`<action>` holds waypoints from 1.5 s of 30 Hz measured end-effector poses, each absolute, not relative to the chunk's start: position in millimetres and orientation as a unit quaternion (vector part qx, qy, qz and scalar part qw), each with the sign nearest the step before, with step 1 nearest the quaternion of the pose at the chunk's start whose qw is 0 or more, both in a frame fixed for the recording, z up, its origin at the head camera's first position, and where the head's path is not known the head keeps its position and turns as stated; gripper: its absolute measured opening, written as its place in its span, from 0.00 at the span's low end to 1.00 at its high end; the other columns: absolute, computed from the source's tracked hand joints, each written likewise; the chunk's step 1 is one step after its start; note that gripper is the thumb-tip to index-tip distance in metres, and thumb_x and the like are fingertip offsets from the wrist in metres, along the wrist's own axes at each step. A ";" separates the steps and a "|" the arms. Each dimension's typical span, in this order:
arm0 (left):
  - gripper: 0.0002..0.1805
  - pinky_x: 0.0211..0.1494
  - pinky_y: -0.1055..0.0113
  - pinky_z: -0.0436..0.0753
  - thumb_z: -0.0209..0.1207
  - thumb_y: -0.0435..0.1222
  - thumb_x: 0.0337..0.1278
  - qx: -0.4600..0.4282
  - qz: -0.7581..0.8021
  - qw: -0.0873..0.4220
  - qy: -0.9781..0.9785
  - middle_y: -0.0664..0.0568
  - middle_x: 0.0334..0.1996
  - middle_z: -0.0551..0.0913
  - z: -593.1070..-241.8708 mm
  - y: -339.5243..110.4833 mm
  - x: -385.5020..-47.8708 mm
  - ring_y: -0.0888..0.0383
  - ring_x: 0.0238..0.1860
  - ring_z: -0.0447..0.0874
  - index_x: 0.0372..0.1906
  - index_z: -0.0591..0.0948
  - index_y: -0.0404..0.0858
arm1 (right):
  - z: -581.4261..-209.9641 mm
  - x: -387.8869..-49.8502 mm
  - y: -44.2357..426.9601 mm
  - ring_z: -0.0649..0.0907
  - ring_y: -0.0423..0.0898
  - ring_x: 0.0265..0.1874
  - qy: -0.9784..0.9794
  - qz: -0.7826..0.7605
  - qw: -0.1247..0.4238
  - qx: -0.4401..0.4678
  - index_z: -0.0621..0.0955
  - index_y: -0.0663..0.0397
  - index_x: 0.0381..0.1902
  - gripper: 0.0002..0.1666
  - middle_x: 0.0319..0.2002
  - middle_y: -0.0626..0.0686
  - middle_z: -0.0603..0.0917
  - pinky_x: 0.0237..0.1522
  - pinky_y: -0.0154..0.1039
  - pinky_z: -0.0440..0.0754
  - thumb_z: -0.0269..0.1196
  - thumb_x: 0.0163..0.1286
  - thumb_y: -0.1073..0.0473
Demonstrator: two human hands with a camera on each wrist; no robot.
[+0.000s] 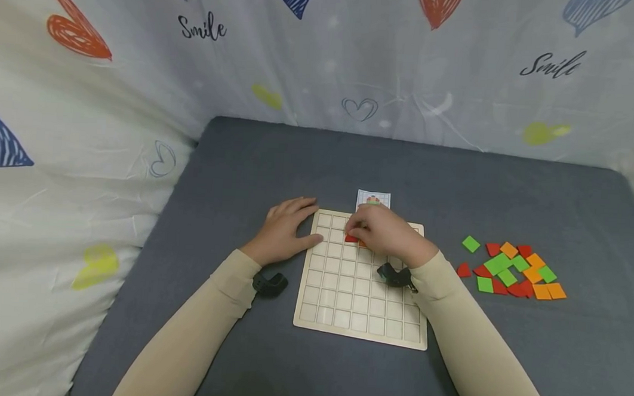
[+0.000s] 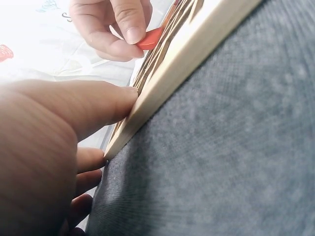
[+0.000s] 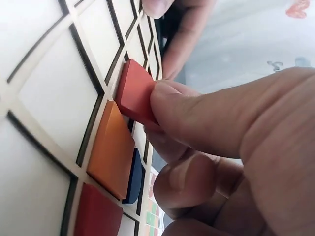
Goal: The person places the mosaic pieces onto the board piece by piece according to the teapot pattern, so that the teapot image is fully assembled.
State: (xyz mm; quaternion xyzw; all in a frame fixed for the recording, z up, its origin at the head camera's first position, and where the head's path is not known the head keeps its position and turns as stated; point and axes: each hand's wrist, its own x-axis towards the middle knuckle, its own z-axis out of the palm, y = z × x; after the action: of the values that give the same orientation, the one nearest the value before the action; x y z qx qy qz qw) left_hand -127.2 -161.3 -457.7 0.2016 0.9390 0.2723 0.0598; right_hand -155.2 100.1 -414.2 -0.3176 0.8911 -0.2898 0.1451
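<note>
The red tile (image 3: 137, 93) is pinched by the right hand (image 1: 385, 230) — the nearer one — at the grid board (image 1: 330, 281), just left of an orange tile (image 3: 110, 152); no long axis can be made out. The board's left edge is touched by the left hand (image 1: 285, 231), its fingers extended. The board is supported by a grey tabletop (image 1: 265, 159); a patterned curtain (image 1: 324, 67) is hung behind.

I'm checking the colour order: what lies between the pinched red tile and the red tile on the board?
An orange tile lies there, seen in the right wrist view.
</note>
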 end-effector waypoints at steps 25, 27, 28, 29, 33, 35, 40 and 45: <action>0.40 0.81 0.37 0.53 0.64 0.53 0.71 0.204 0.291 0.062 0.933 0.46 0.82 0.62 -457.2 -161.4 -128.1 0.43 0.83 0.53 0.79 0.70 0.39 | -420.4 -144.9 104.0 0.86 0.46 0.46 0.906 -0.281 0.098 -0.302 0.91 0.46 0.39 0.04 0.38 0.44 0.88 0.49 0.44 0.84 0.69 0.74 0.61; 0.40 0.80 0.37 0.53 0.64 0.53 0.71 0.202 0.291 0.063 0.933 0.46 0.82 0.62 -457.3 -161.5 -127.8 0.43 0.83 0.53 0.79 0.70 0.39 | -419.5 -144.7 106.1 0.84 0.43 0.39 0.909 -0.278 0.093 -0.297 0.90 0.46 0.40 0.04 0.37 0.44 0.86 0.43 0.43 0.83 0.68 0.75 0.60; 0.40 0.80 0.37 0.53 0.64 0.54 0.71 0.201 0.291 0.063 0.933 0.46 0.81 0.63 -457.1 -161.2 -127.6 0.43 0.83 0.53 0.79 0.70 0.40 | -418.8 -145.2 108.0 0.83 0.43 0.38 0.910 -0.277 0.092 -0.294 0.90 0.47 0.40 0.04 0.37 0.44 0.87 0.43 0.42 0.83 0.68 0.76 0.59; 0.40 0.81 0.38 0.53 0.64 0.54 0.71 0.200 0.291 0.063 0.933 0.47 0.81 0.63 -457.1 -161.0 -127.5 0.43 0.83 0.53 0.79 0.70 0.40 | -418.0 -146.0 110.5 0.82 0.42 0.36 0.912 -0.275 0.093 -0.289 0.89 0.47 0.41 0.05 0.38 0.44 0.87 0.43 0.43 0.83 0.67 0.76 0.59; 0.40 0.81 0.38 0.52 0.64 0.53 0.70 0.196 0.293 0.063 0.934 0.47 0.82 0.62 -457.6 -160.4 -126.8 0.43 0.83 0.53 0.79 0.70 0.40 | -413.2 -149.3 122.8 0.81 0.44 0.33 0.917 -0.283 0.107 -0.259 0.89 0.51 0.45 0.09 0.40 0.48 0.88 0.41 0.45 0.81 0.63 0.79 0.58; 0.40 0.81 0.38 0.52 0.64 0.53 0.70 0.195 0.291 0.065 0.934 0.47 0.82 0.62 -458.3 -160.5 -126.3 0.43 0.83 0.53 0.79 0.69 0.40 | -412.4 -149.7 129.5 0.81 0.45 0.33 0.921 -0.286 0.114 -0.240 0.89 0.53 0.48 0.11 0.43 0.50 0.88 0.40 0.46 0.81 0.61 0.80 0.57; 0.40 0.82 0.39 0.50 0.63 0.54 0.71 0.195 0.288 0.070 0.935 0.47 0.82 0.61 -459.8 -160.1 -125.8 0.43 0.83 0.52 0.80 0.69 0.41 | -415.2 -147.7 144.0 0.82 0.47 0.36 0.927 -0.284 0.129 -0.206 0.89 0.54 0.50 0.13 0.43 0.52 0.87 0.42 0.47 0.81 0.59 0.81 0.56; 0.40 0.81 0.38 0.51 0.64 0.54 0.71 0.200 0.289 0.062 0.934 0.47 0.82 0.62 -459.0 -161.8 -126.3 0.43 0.83 0.53 0.80 0.69 0.40 | -418.1 -144.1 155.2 0.84 0.49 0.40 0.932 -0.276 0.120 -0.202 0.89 0.53 0.49 0.11 0.44 0.52 0.88 0.46 0.51 0.83 0.61 0.80 0.57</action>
State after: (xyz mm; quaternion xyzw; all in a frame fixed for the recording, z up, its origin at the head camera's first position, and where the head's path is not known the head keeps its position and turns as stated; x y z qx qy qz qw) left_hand -126.3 -161.8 -459.0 0.1996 0.9342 0.2892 0.0624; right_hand -144.1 155.2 -418.1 -0.2017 0.9322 -0.2757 0.1201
